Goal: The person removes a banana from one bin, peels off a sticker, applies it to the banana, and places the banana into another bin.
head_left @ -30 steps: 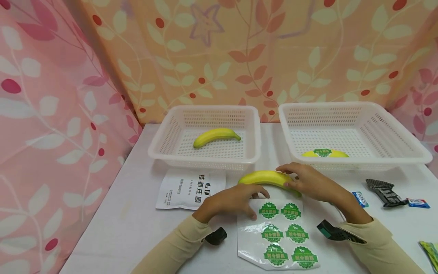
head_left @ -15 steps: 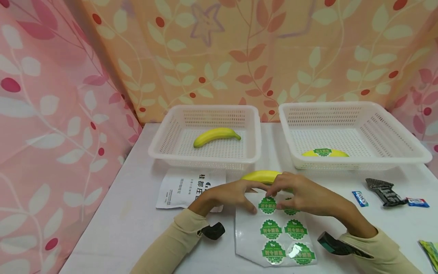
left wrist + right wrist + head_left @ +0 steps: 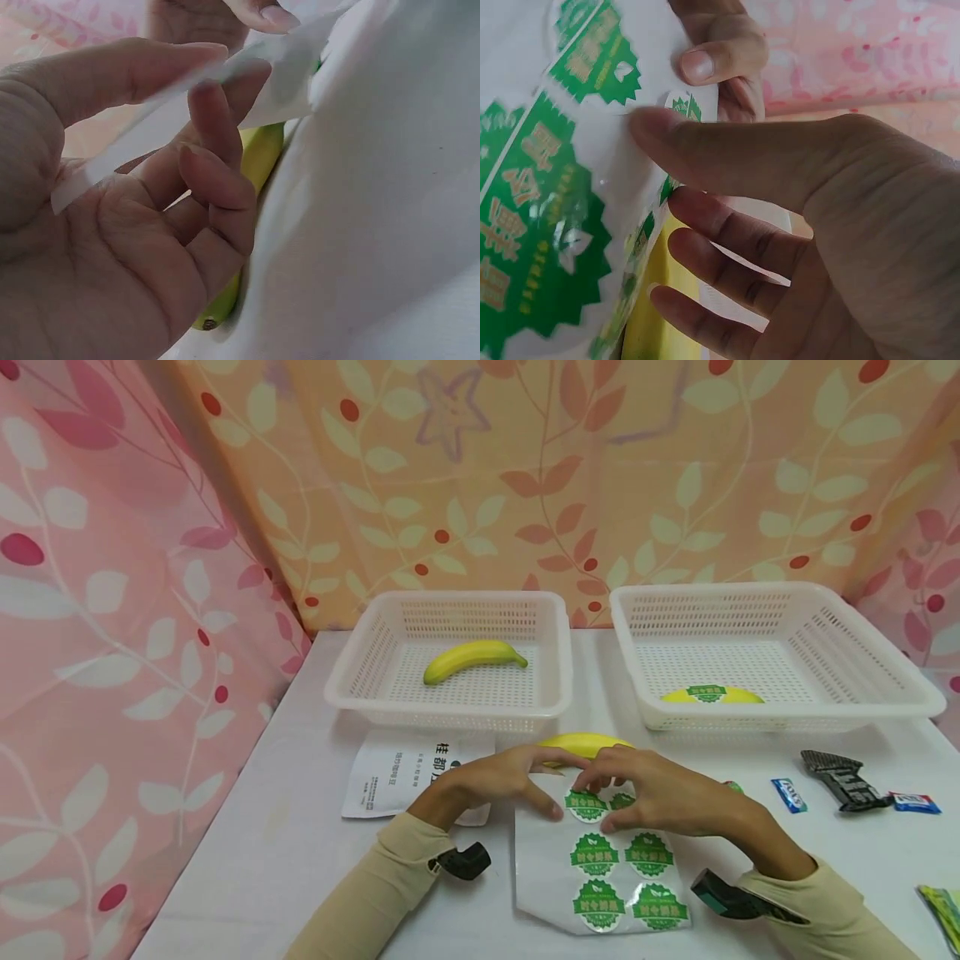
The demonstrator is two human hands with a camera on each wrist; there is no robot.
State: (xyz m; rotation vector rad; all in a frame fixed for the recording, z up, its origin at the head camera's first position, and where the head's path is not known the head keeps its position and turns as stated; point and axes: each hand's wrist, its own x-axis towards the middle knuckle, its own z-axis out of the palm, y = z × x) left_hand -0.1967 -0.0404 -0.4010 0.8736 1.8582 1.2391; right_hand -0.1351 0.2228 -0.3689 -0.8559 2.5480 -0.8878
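A white sheet with rows of round green stickers is lifted at its far edge. My left hand grips it near the upper left corner, the thumb on the near face and the fingers behind. At the upper stickers my right hand pinches the sheet; in the right wrist view its thumb presses the printed face beside a large green sticker while the fingertips sit behind. Beyond the hands lies a yellow banana, partly hidden, also visible past the fingers as a banana in the left wrist view.
A white basket at back left holds a banana; the right basket holds a stickered yellow fruit. A white pouch lies left. Small wrapped packets and a black wrapper lie right.
The right hand has left the banana, come nearer and to the left, and taken hold of the sheet at the upper stickers. The sheet's far edge has risen, with the left hand holding it.
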